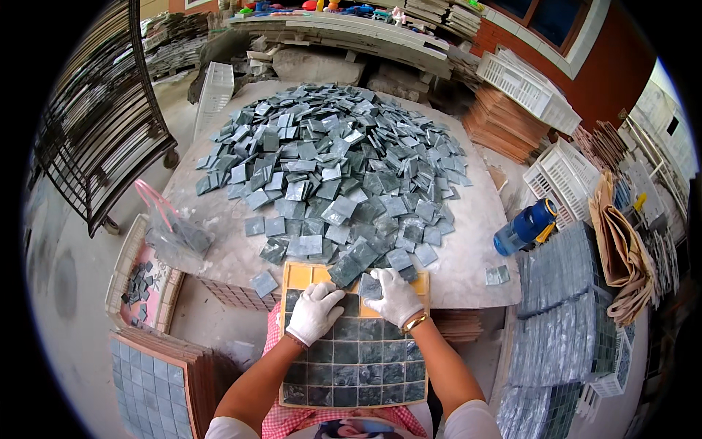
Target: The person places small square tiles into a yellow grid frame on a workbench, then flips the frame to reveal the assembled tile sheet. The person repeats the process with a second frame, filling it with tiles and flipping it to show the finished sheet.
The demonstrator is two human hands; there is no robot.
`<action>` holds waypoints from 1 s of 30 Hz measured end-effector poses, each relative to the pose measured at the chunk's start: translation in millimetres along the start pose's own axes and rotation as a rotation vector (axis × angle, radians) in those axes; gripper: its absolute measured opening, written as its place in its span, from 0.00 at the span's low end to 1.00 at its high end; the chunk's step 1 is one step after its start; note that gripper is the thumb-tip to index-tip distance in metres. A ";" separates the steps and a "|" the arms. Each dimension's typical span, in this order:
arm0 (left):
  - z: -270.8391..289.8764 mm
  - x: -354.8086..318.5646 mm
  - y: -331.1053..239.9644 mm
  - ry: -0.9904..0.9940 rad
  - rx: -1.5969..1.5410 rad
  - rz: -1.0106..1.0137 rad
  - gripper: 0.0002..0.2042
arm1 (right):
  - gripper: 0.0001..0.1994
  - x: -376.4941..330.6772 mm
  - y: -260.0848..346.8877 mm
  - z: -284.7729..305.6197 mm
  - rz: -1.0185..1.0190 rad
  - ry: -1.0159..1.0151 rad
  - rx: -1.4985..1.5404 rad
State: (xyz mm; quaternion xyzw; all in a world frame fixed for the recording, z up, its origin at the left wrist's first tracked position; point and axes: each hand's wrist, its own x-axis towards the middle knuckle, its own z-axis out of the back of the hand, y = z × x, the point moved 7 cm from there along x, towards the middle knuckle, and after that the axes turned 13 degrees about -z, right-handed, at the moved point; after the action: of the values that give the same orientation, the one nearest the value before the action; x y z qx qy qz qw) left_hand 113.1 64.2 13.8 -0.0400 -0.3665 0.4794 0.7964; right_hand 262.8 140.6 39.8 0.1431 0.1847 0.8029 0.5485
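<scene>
My right hand [395,296], in a white glove, grips a grey-green square stone tile [371,286] over the upper part of a yellow grid tray [297,276]. My left hand [315,313], gloved too, lies on the tray's left side with its fingers bent and apart, touching the tiles there. Rows of dark green tiles [356,353] fill the lower part of the tray, while yellow base shows in the upper cells. The tray rests against my lap. Beyond its far edge spreads a big heap of loose tiles [329,157]; a few overlap that edge.
The heap lies on a pale, dusty table [479,219]. A blue bottle [525,227] stands at its right. Wrapped tile stacks [556,314] and white crates [563,175] are further right. Leftward are a clear bag [179,238], a crate of fragments [117,282], tiled boards [150,380] and a metal rack [102,124].
</scene>
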 end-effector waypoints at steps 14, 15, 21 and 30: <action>1.8 3.2 -2.5 -0.024 -0.025 -0.001 0.15 | 0.17 -22.9 -20.1 -10.8 0.085 0.117 0.132; 0.5 3.0 -1.7 -0.019 -0.039 0.004 0.15 | 0.18 -28.9 -18.7 -7.3 0.070 0.072 0.101; 4.4 1.3 -4.5 -0.038 -0.011 -0.005 0.14 | 0.31 -47.5 -12.2 -15.0 -0.006 0.135 -0.126; -4.1 6.9 -23.1 -0.014 -0.053 -0.118 0.08 | 0.30 -27.4 -16.9 -11.0 -0.099 0.215 -0.165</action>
State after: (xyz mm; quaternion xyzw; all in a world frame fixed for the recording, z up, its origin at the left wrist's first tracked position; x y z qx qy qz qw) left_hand 134.5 58.5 24.2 -0.0364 -0.3863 0.4222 0.8193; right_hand 281.9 119.1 21.6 0.0014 0.1824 0.7979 0.5745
